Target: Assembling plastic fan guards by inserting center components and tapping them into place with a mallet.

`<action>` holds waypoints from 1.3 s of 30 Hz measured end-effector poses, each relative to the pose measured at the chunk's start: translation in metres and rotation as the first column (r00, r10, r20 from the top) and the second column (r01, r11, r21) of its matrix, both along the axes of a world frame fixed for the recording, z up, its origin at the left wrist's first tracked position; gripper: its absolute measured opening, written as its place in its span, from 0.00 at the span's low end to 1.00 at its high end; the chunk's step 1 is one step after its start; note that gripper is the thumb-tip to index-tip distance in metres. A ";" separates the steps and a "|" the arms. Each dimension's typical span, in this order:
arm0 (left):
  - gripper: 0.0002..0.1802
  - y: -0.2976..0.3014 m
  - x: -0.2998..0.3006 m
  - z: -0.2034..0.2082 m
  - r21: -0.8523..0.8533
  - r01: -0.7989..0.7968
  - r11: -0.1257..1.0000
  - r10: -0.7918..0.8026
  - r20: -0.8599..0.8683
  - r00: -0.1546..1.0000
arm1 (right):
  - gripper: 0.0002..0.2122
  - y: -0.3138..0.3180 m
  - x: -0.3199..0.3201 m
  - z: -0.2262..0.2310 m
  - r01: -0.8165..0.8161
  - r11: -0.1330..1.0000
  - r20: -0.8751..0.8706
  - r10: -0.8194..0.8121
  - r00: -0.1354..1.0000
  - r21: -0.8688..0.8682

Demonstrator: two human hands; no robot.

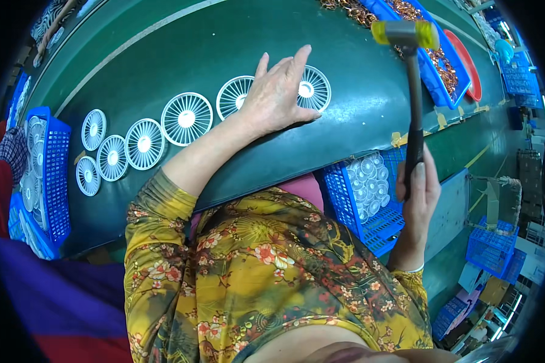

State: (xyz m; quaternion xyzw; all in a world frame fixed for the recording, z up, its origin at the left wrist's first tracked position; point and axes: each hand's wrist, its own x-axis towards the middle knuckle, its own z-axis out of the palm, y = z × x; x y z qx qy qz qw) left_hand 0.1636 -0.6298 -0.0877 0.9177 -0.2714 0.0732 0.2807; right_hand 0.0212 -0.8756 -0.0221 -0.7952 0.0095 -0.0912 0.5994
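Note:
My right hand [418, 199] is wrapped round the dark handle of a mallet [413, 91], raised at the right. Its metal head has a yellow face at each end. Over the table, my left hand [278, 94] is spread, fingers stretched, between two white spoked discs. One spoked disc [313, 89] lies right beside its fingers and thumb; another spoked disc [231, 97] is partly hidden by the hand. Several more such discs, one of them a large spoked disc [187, 119], run in a row to the left.
A blue tray [445, 91] of copper-coloured metal pieces stands at the far right, a red tray [464, 63] behind it. Below the green table's [163, 66] near edge is a blue basket [345, 196] of clear round parts. Another blue basket [57, 172] of discs stands left.

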 end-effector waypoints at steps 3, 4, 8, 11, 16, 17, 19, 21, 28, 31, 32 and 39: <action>0.62 -0.002 0.003 0.000 -0.027 -0.013 1.000 0.011 -0.067 0.998 | 0.19 -0.008 -0.006 -0.034 -0.146 0.923 -0.166 0.091 0.982 -0.356; 0.63 -0.002 0.003 0.000 -0.037 -0.022 0.999 0.019 -0.092 0.996 | 0.19 -0.013 -0.006 -0.038 -0.193 0.933 -0.275 0.108 0.955 -0.304; 0.64 0.004 0.002 -0.003 -0.062 -0.052 0.997 0.044 -0.118 0.992 | 0.17 -0.009 -0.003 -0.009 -0.107 0.963 -0.144 0.073 0.987 -0.247; 0.64 0.007 0.002 -0.002 -0.068 -0.041 0.997 0.034 -0.093 0.995 | 0.18 -0.003 0.004 -0.009 -0.097 0.940 -0.007 0.100 0.995 -0.328; 0.65 0.038 -0.013 0.018 0.090 -0.007 0.996 0.009 -0.021 1.000 | 0.16 0.011 0.026 -0.014 -0.313 0.777 -0.403 0.084 0.911 -0.546; 0.65 0.053 -0.014 0.022 0.112 -0.014 0.994 0.011 0.034 0.999 | 0.16 -0.004 0.029 -0.039 -0.172 0.788 0.002 0.215 0.977 -0.591; 0.66 0.080 -0.029 0.026 0.132 -0.024 0.991 0.020 0.029 0.999 | 0.15 -0.004 0.023 -0.031 -0.161 0.910 -0.177 0.099 0.979 -0.383; 0.66 0.095 -0.039 0.024 0.138 -0.060 0.989 0.073 -0.088 0.993 | 0.17 0.000 0.018 -0.022 -0.167 0.961 -0.190 0.126 0.974 -0.219; 0.63 0.099 -0.040 0.017 0.016 -0.092 0.996 0.093 -0.133 0.987 | 0.17 0.039 0.017 -0.024 -0.349 0.818 -0.050 0.368 0.928 -0.456; 0.65 0.100 -0.040 0.011 0.036 -0.122 0.992 0.126 -0.125 0.984 | 0.17 0.050 0.029 -0.023 -0.443 0.768 -0.306 0.330 0.893 -0.463; 0.65 0.101 -0.039 0.009 0.035 -0.131 0.991 0.135 -0.143 0.981 | 0.17 0.045 0.029 -0.019 -0.403 0.791 -0.214 0.341 0.915 -0.461; 0.67 0.108 -0.043 0.011 0.071 -0.108 0.992 0.112 -0.061 0.992 | 0.17 0.071 0.024 -0.025 -0.466 0.668 -0.228 0.417 0.880 -0.580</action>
